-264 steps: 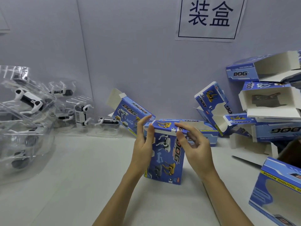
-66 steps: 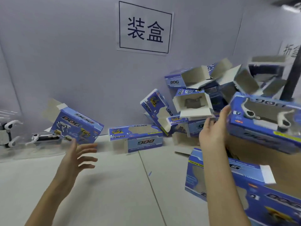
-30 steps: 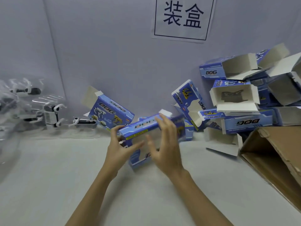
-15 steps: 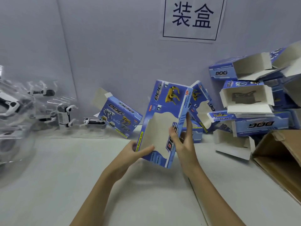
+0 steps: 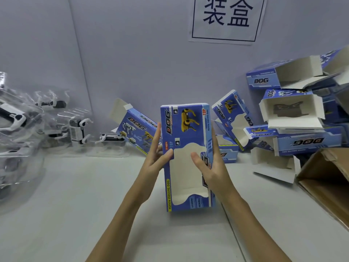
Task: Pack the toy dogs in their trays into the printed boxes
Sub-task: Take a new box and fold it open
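Trays (image 5: 28,129) left — boxes (image 5: 294,118) right.

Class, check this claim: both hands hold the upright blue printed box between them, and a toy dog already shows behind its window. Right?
Not quite. The head view shows both hands, left hand and right hand, holding the upright blue printed box, but its window shows only bare white inside, no toy dog.

Upright printed box (image 5: 186,129) between both hands

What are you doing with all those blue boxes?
A person is holding one blue printed box upright between the left hand and right hand. Its window shows nothing inside yet. The toy dogs in clear trays wait on the left; more open boxes are piled on the right.
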A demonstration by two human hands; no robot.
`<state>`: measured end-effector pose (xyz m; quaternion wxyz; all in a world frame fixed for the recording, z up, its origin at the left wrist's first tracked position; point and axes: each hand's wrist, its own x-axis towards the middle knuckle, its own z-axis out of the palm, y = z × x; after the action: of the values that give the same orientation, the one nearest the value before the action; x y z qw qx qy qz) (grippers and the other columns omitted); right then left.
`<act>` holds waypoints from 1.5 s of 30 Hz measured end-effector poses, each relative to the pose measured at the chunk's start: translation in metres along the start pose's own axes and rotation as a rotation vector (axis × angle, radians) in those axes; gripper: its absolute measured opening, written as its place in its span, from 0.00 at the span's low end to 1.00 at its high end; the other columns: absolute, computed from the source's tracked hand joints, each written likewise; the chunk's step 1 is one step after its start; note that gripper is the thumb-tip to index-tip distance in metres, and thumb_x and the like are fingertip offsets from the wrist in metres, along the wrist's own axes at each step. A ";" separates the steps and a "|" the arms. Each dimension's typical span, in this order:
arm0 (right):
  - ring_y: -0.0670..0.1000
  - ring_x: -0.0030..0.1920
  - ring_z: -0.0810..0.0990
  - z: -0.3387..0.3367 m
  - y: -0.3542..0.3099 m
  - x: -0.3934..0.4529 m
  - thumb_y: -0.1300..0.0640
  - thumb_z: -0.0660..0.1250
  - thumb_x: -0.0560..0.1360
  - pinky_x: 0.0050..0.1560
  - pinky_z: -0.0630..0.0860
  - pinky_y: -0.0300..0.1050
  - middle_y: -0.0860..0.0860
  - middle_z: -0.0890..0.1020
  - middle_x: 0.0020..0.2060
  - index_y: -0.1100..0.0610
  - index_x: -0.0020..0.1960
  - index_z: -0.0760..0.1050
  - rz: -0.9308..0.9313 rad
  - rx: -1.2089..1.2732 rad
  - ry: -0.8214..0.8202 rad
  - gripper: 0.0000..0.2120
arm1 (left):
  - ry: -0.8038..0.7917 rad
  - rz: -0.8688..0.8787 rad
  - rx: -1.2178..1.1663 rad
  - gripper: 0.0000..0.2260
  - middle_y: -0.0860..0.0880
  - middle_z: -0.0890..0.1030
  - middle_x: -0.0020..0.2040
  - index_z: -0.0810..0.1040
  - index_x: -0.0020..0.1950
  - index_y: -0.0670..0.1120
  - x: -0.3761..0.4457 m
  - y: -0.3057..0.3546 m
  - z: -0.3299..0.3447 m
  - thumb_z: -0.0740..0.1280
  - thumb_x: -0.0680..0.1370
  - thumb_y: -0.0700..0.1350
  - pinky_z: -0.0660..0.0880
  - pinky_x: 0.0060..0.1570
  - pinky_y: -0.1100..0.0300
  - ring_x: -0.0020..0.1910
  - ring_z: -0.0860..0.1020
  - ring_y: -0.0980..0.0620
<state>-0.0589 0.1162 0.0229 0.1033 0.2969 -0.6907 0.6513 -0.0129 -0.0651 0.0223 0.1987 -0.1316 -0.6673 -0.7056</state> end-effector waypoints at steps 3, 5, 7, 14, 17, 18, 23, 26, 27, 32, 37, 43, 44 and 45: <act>0.30 0.67 0.73 0.004 -0.001 -0.002 0.45 0.70 0.78 0.58 0.71 0.23 0.22 0.74 0.62 0.25 0.72 0.55 0.038 -0.017 -0.050 0.33 | 0.047 0.010 0.062 0.26 0.60 0.80 0.65 0.66 0.66 0.82 -0.005 0.002 0.008 0.69 0.78 0.54 0.83 0.53 0.58 0.64 0.81 0.54; 0.32 0.66 0.75 0.006 -0.002 -0.003 0.38 0.71 0.75 0.57 0.72 0.24 0.25 0.76 0.61 0.16 0.66 0.56 0.052 -0.036 -0.049 0.31 | 0.068 0.007 0.105 0.23 0.64 0.81 0.62 0.67 0.62 0.83 -0.006 0.004 0.011 0.69 0.77 0.56 0.83 0.56 0.55 0.63 0.82 0.54; 0.35 0.67 0.76 0.008 -0.003 -0.004 0.36 0.70 0.74 0.58 0.73 0.25 0.27 0.76 0.62 0.15 0.64 0.57 0.038 -0.065 -0.040 0.28 | 0.073 -0.009 0.102 0.20 0.64 0.83 0.60 0.70 0.57 0.82 -0.006 0.006 0.009 0.70 0.76 0.57 0.83 0.51 0.57 0.61 0.83 0.53; 0.30 0.68 0.72 -0.003 -0.005 -0.002 0.32 0.70 0.71 0.56 0.74 0.25 0.22 0.73 0.63 0.12 0.64 0.54 0.044 -0.093 -0.119 0.32 | 0.053 -0.013 0.105 0.19 0.64 0.83 0.59 0.71 0.56 0.80 -0.006 0.009 0.003 0.71 0.75 0.56 0.83 0.48 0.60 0.60 0.83 0.55; 0.40 0.66 0.78 -0.008 -0.008 -0.001 0.31 0.74 0.67 0.62 0.81 0.42 0.35 0.76 0.68 0.19 0.68 0.52 0.048 -0.101 -0.078 0.39 | 0.073 0.018 0.123 0.24 0.65 0.82 0.60 0.67 0.62 0.78 -0.004 0.011 0.000 0.73 0.74 0.58 0.83 0.48 0.59 0.60 0.83 0.55; 0.47 0.65 0.81 -0.008 -0.007 0.000 0.32 0.76 0.67 0.62 0.83 0.51 0.43 0.77 0.68 0.22 0.69 0.53 0.049 -0.084 -0.055 0.41 | 0.102 0.037 0.124 0.26 0.63 0.83 0.59 0.65 0.63 0.77 -0.003 0.010 -0.001 0.74 0.72 0.59 0.84 0.49 0.59 0.59 0.84 0.54; 0.47 0.69 0.78 0.008 -0.001 -0.006 0.49 0.77 0.77 0.67 0.79 0.58 0.48 0.76 0.70 0.31 0.79 0.50 -0.009 -0.100 0.014 0.44 | 0.341 0.156 0.176 0.30 0.56 0.83 0.55 0.62 0.72 0.66 0.001 0.003 0.005 0.74 0.76 0.56 0.82 0.43 0.63 0.52 0.85 0.57; 0.44 0.78 0.66 0.027 -0.001 -0.014 0.32 0.75 0.69 0.77 0.69 0.54 0.43 0.65 0.79 0.28 0.80 0.43 0.045 -0.196 -0.100 0.52 | 0.372 0.130 0.110 0.21 0.55 0.85 0.56 0.67 0.77 0.64 0.004 0.001 0.006 0.57 0.84 0.63 0.79 0.44 0.65 0.52 0.84 0.58; 0.45 0.80 0.60 0.032 -0.002 -0.016 0.26 0.74 0.63 0.78 0.65 0.53 0.42 0.58 0.81 0.28 0.80 0.38 0.084 -0.267 -0.107 0.58 | 0.358 0.129 0.085 0.20 0.54 0.86 0.58 0.68 0.77 0.64 0.004 0.000 0.003 0.52 0.86 0.61 0.79 0.46 0.64 0.53 0.85 0.55; 0.52 0.76 0.72 0.023 -0.005 -0.009 0.45 0.76 0.72 0.71 0.75 0.57 0.51 0.71 0.77 0.42 0.81 0.59 0.201 0.095 -0.047 0.44 | 0.316 0.108 0.054 0.18 0.48 0.87 0.58 0.71 0.76 0.53 0.004 0.002 -0.009 0.63 0.86 0.43 0.83 0.49 0.59 0.57 0.86 0.46; 0.57 0.50 0.88 -0.006 0.003 -0.002 0.47 0.71 0.70 0.45 0.85 0.49 0.57 0.87 0.52 0.54 0.55 0.87 0.424 0.689 -0.100 0.18 | 0.137 -0.165 -0.007 0.31 0.52 0.81 0.69 0.69 0.75 0.61 0.000 0.005 -0.010 0.76 0.75 0.59 0.80 0.63 0.47 0.66 0.81 0.49; 0.57 0.58 0.86 -0.014 0.012 0.008 0.49 0.63 0.81 0.46 0.85 0.47 0.55 0.85 0.61 0.37 0.77 0.67 0.189 0.422 0.042 0.24 | 0.038 -0.102 -0.023 0.31 0.58 0.78 0.71 0.65 0.72 0.76 -0.001 -0.005 -0.001 0.76 0.76 0.53 0.81 0.59 0.57 0.66 0.81 0.52; 0.56 0.59 0.86 -0.015 0.012 0.008 0.48 0.63 0.82 0.48 0.85 0.48 0.55 0.84 0.62 0.33 0.76 0.65 0.117 0.361 0.058 0.25 | 0.043 -0.085 0.017 0.36 0.59 0.77 0.73 0.62 0.74 0.76 -0.001 -0.007 -0.002 0.77 0.75 0.53 0.80 0.61 0.55 0.67 0.80 0.52; 0.56 0.61 0.85 -0.014 0.010 0.007 0.45 0.62 0.82 0.52 0.85 0.50 0.54 0.83 0.63 0.31 0.76 0.64 0.071 0.299 0.051 0.25 | 0.034 -0.076 0.043 0.38 0.60 0.76 0.73 0.59 0.75 0.77 -0.001 -0.008 -0.003 0.77 0.75 0.54 0.80 0.62 0.54 0.67 0.80 0.53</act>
<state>-0.0736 0.1274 0.0205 0.0524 0.2677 -0.5931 0.7575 -0.0153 -0.0678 0.0142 0.1859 -0.0901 -0.6834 -0.7002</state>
